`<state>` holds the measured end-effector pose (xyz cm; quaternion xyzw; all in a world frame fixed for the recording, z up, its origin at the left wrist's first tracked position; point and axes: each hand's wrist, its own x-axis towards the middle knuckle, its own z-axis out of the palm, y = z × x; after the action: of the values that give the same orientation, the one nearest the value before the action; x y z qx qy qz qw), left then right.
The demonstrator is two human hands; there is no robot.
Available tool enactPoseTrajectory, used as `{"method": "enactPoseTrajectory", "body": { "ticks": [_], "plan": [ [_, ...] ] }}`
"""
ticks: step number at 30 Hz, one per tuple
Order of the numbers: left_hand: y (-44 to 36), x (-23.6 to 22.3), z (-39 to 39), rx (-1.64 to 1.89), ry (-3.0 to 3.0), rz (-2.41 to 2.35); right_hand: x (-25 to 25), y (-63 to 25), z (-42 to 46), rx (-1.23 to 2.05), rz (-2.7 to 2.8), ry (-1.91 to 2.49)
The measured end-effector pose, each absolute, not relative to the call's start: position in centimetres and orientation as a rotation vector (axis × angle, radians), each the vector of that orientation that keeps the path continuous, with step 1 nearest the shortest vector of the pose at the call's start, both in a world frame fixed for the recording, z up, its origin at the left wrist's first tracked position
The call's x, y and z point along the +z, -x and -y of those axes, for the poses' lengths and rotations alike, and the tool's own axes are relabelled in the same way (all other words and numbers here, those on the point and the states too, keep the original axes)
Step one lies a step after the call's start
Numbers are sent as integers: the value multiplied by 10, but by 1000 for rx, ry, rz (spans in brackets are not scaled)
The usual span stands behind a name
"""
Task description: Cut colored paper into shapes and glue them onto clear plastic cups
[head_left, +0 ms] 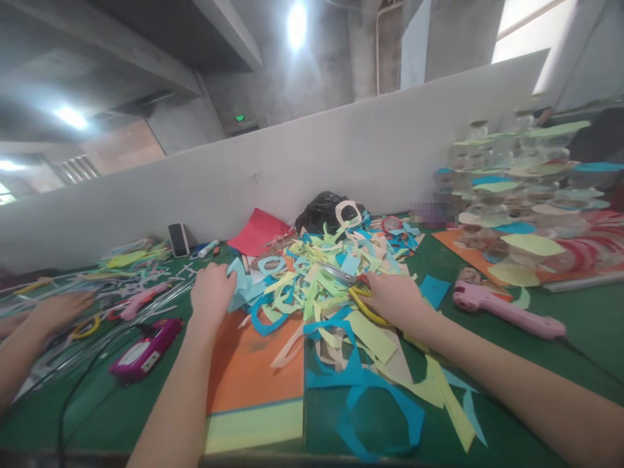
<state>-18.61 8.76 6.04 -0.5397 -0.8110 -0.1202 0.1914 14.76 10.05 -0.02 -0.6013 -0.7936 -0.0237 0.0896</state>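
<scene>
My right hand [397, 300] grips a pair of scissors [368, 309] by the yellow handles. The metal blades point left across a heap of paper scraps [312, 260] in blue, yellow-green and cream. My left hand [213, 290] is closed at the left side of the heap, on the edge of a crumpled light blue paper [240, 289]; its fingertips are partly hidden. Between my arms lies a stack of paper sheets [258, 370], orange on top with green below. Blue cut-out offcuts [412, 413] are strewn near the front edge.
A pink glue gun [507, 311] lies right, before stacked clear jars [492, 211] with paper pieces between them. A purple power box [146, 351] with a black cable, a phone [179, 240] and a co-worker's hand [63, 309] are left. A black bag [322, 211] rests against the partition [244, 175].
</scene>
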Motion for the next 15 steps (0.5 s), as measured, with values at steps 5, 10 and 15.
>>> {"method": "enactPoseTrajectory", "body": {
  "ticks": [5, 10, 15],
  "plan": [
    [187, 55, -85, -362, 1513, 2414, -1, -148, -101, -89, 2381, 1814],
    [184, 50, -87, -351, 1566, 2485, -2, -149, -101, -109, 2405, 1784],
    [184, 44, -90, -311, 1540, 2520, -2, -148, -101, -112, 2427, 1777]
  ]
}}
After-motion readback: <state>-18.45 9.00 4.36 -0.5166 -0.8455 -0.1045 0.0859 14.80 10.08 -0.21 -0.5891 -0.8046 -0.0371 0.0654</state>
